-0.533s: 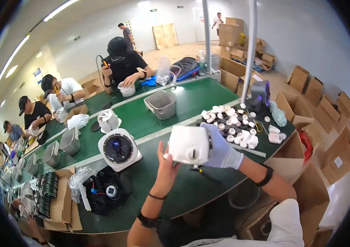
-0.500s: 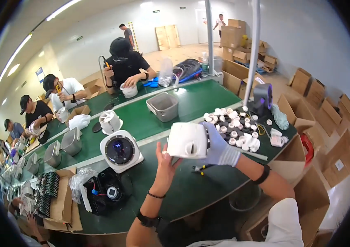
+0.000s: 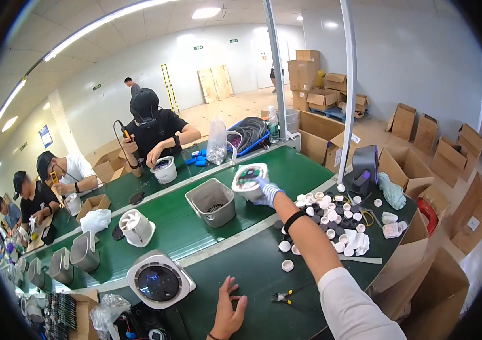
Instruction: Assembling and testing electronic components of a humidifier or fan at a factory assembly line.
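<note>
My right hand [image 3: 266, 194], in a pale glove with a striped cuff, is stretched out over the green conveyor belt. It grips a rounded white appliance housing [image 3: 242, 190] by its near side; a dark, partly coloured inside shows at the top. Just left of the housing stands a grey plastic bucket [image 3: 211, 211] with a slotted bottom. My bare left hand [image 3: 228, 313] is low above the green worktop, fingers apart and holding nothing. To its left sits a white appliance with a round black display [image 3: 159, 283]. Yellow-and-black cutters [image 3: 282, 296] lie to its right.
Many white and dark round caps [image 3: 332, 218] are piled at right, beside a dark device with a purple glow [image 3: 361, 170]. A metal post [image 3: 349, 90] rises at the worktop's edge. A white finned part [image 3: 137, 228] stands on the belt. Across it, a co-worker [image 3: 159, 127] handles another housing.
The white housing has gone from between both my hands to my right hand alone, farther forward over the belt. My left hand has let go and dropped nearer. The view has shifted.
</note>
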Available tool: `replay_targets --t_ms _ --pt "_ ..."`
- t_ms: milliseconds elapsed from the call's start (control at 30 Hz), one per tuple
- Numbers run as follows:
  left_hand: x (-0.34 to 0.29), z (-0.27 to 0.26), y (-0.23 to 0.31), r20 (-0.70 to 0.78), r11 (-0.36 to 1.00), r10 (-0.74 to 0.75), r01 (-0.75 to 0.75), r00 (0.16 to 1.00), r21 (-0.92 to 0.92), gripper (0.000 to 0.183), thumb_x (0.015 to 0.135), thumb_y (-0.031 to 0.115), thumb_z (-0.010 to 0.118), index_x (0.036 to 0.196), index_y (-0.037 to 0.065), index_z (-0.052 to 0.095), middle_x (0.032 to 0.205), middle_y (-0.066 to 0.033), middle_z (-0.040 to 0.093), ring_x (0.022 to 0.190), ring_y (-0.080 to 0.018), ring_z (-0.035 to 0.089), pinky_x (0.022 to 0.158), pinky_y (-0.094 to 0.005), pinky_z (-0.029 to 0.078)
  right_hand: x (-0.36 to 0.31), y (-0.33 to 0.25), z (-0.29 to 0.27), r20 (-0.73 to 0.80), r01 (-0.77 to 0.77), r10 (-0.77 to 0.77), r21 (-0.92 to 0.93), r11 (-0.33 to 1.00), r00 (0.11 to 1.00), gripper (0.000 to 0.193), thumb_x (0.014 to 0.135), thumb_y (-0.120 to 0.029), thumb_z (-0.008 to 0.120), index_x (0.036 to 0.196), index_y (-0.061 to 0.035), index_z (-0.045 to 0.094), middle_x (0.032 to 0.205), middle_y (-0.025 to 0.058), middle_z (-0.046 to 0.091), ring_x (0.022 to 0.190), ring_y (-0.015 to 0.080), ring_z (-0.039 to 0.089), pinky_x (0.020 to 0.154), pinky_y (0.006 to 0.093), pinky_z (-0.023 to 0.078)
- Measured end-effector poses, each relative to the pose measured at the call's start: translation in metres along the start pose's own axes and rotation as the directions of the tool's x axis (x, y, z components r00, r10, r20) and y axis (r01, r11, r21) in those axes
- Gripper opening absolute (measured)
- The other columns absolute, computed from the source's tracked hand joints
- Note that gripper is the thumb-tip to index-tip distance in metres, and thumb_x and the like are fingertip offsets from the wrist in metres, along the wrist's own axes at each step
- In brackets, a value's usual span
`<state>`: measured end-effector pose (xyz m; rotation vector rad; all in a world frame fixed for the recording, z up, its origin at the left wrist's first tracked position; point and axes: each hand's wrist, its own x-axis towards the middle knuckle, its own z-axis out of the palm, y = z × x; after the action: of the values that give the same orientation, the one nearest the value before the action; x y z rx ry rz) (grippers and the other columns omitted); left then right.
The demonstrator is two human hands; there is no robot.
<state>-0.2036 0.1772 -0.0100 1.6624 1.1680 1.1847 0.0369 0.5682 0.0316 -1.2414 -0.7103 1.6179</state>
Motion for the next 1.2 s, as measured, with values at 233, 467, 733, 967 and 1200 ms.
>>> replay_targets --t_ms 233,467,733,967,1200 --pt "0.001 -0.005 0.006 0.010 0.995 0.044 -0.045 0.999 0.094 0.063 0.098 0.008 0.062 0.155 -0.001 0.035 0.147 -0.0210 0.048 0.124 -0.0309 0.058 0.095 -0.0365 0.053 -0.055 -0.039 -0.023 -0.161 -0.065 -0.014 -0.477 0.877 0.987 0.081 0.095 -0.064 0.059 0.138 0.0033 0.051 0.128 0.0270 0.065 0.102 0.0436 0.072 0.079 0.0527 0.064" --pt "0.002 -0.006 0.005 0.087 0.979 0.074 -0.089 0.993 0.182 0.052 0.099 0.008 0.061 0.147 -0.002 0.045 0.143 -0.0182 0.053 0.124 -0.0287 0.056 0.101 -0.0364 0.048 -0.386 -0.072 -0.134 0.196 0.501 -0.567 -0.738 0.451 0.800 0.044 0.104 -0.039 0.058 0.084 -0.0009 0.069 0.066 0.0014 0.062 0.055 0.0136 0.056 0.054 0.0333 0.047" --pt "-0.073 0.030 0.043 0.262 0.741 0.029 -0.197 0.965 0.642 0.097 0.091 0.032 0.077 0.159 -0.006 0.020 0.160 -0.0250 0.032 0.151 -0.0369 0.027 0.124 -0.0464 0.020 -0.711 0.088 -0.469 -0.854 0.105 -0.298 -0.280 0.954 0.427 0.054 0.107 -0.051 0.043 0.066 -0.0150 0.043 0.055 0.0037 0.047 0.043 0.0175 0.045 0.043 0.0344 0.041" --pt "-0.113 0.110 0.066 0.497 0.210 -0.032 -0.480 0.867 0.851 0.092 0.095 0.039 0.068 0.160 -0.005 0.023 0.160 -0.0338 0.029 0.147 -0.0513 0.030 0.119 -0.0627 0.027 -0.728 0.496 -0.632 -0.861 -0.706 0.433 0.131 0.696 0.266 0.053 0.091 -0.052 0.061 0.105 -0.0016 0.070 0.096 0.0151 0.073 0.079 0.0291 0.070 0.071 0.0434 0.058" --pt "-0.107 0.075 0.078 0.566 0.236 -0.056 -0.540 0.823 0.808 0.085 0.096 0.020 0.063 0.164 -0.001 0.015 0.165 -0.0333 0.020 0.151 -0.0539 0.020 0.118 -0.0656 0.023 -0.591 0.716 -0.481 -0.710 -0.955 0.688 0.076 0.288 0.151 0.093 0.073 -0.062 0.080 0.150 -0.0169 0.052 0.158 0.0134 0.046 0.145 0.0317 0.045 0.110 0.0524 0.046"
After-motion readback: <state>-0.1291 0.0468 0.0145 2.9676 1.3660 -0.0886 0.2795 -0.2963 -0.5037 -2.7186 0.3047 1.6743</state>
